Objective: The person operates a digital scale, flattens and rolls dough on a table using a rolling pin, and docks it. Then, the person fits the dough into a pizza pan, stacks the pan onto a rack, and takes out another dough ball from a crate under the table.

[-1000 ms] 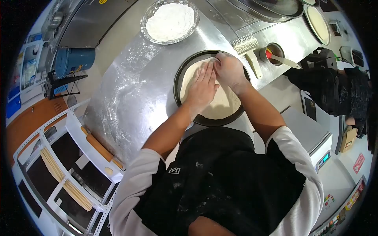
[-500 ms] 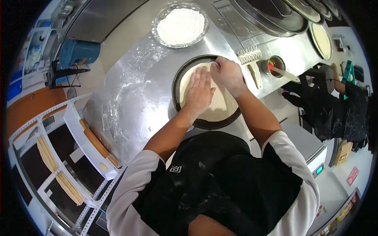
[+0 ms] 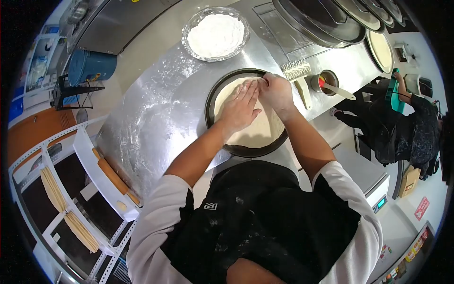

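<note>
A round dark pan (image 3: pixel 211 105) stands on the metal table, with a flat sheet of pale dough (image 3: pixel 257 133) lying inside it. My left hand (image 3: pixel 241 109) lies flat on the dough, fingers stretched toward the far rim and close to my other hand. At the pan's far right rim, my right hand (image 3: pixel 276 92) is closed in a fist-like grip. Its fingertips are hidden, so whether it pinches the dough's edge or holds the rim I cannot tell. Both hands are dusted with flour.
Beyond the pan sits a glass bowl of flour (image 3: pixel 216 35). To its right are a spiked dough roller (image 3: pixel 297 70), a metal cup (image 3: pixel 327 81) with a brush (image 3: pixel 340 91), and stacked pans (image 3: pixel 321 21). A rolling pin (image 3: pixel 113 175) lies on the left shelf. A person (image 3: pixel 395 120) stands at right.
My left hand's fingers have slid toward the far right rim, closer to my right hand. My right hand stays at the rim. The person at right has shifted the green object.
</note>
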### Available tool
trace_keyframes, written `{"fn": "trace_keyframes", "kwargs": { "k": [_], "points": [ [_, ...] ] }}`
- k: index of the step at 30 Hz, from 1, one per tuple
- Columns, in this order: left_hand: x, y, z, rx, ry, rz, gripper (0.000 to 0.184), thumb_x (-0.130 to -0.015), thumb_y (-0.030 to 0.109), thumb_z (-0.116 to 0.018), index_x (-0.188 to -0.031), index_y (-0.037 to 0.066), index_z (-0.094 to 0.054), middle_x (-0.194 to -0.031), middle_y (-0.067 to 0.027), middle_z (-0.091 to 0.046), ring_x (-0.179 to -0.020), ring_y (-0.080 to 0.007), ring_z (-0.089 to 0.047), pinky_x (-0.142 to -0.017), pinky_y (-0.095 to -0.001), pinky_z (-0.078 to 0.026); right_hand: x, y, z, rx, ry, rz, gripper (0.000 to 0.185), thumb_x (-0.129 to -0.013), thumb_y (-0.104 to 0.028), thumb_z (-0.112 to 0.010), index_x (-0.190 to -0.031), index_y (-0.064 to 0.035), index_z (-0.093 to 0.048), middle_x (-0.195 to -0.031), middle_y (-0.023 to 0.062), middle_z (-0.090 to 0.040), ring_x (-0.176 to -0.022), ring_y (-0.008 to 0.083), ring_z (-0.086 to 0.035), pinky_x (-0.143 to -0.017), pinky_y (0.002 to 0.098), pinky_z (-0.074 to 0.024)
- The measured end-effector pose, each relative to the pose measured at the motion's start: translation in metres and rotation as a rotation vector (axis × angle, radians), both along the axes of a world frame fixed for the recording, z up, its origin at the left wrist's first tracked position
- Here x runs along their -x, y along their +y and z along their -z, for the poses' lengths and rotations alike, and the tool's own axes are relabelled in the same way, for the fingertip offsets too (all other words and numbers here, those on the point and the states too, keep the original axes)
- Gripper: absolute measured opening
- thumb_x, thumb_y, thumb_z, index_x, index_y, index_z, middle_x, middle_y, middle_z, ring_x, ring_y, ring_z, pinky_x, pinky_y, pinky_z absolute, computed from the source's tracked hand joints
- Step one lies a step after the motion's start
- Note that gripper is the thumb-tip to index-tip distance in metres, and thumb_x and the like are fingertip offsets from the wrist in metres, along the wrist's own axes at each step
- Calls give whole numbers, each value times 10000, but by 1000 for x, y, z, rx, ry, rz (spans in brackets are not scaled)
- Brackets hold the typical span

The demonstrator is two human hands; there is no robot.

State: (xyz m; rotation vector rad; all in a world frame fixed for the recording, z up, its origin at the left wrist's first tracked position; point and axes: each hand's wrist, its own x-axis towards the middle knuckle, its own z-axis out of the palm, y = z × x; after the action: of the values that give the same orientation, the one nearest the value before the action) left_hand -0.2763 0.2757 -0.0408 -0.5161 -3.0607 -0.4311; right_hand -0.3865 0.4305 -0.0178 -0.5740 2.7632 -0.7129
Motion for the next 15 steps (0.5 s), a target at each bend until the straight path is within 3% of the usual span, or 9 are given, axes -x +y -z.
{"fn": "trace_keyframes", "kwargs": {
  "k": [2, 7, 11, 15],
  "points": [
    [2, -6, -1, 5, 0, 43, 771, -1040, 474, -479, -1535, -110, -389, -1684, -244, -296, -1579, -405, -239, -1293, -473, -195, -2, 2, 1, 8, 87, 33, 272, -899, -317, -653, -891, -54, -722, -740, 162, -696, -671, 395, -637, -646, 451, -506],
    [8, -20, -6, -18, 5, 127, 795, -1033, 488, -487, -1565, -88, -357, -1682, -239, -304, -1579, -385, -248, -1293, -463, -191, -5, 12, -24, -188, -245, -80, 259, -904, -294, -639, -859, -45, -698, -738, 161, -688, -672, 399, -631, -651, 462, -501],
    [-7, -1, 8, 135, -45, -42, 792, -1043, 474, -483, -1569, -99, -335, -1698, -234, -267, -1585, -400, -225, -1299, -465, -184, -4, 8, -11, -37, -19, 32, 261, -906, -293, -625, -850, -47, -691, -735, 163, -681, -676, 403, -633, -653, 474, -503],
    [15, -9, -2, 53, -45, 122, 795, -1044, 475, -483, -1571, -100, -328, -1700, -234, -263, -1587, -397, -221, -1301, -463, -180, -4, 8, -14, -145, 33, 79, 278, -904, -316, -623, -861, -53, -699, -742, 165, -685, -676, 403, -637, -647, 477, -507]
  ]
}}
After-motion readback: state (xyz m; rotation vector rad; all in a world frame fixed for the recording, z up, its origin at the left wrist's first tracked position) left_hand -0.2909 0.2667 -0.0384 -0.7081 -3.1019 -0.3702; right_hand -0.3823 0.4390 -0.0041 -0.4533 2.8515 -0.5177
